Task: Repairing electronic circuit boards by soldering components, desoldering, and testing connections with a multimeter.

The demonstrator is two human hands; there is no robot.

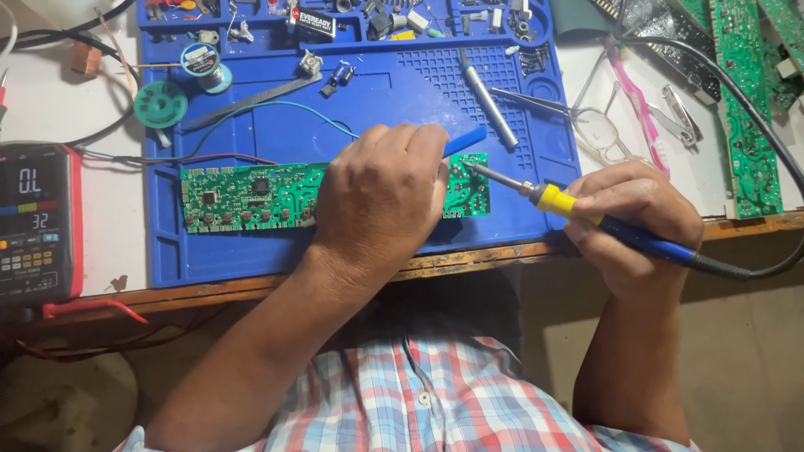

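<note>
On the blue mat (251,259), soldering iron (586,213) points left toward the left-right circuit board (251,197).

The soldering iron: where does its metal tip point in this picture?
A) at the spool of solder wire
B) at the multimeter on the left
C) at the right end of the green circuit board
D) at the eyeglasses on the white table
C: the right hand holds the soldering iron with its tip at the right end of the green circuit board, beside the left hand.
</note>
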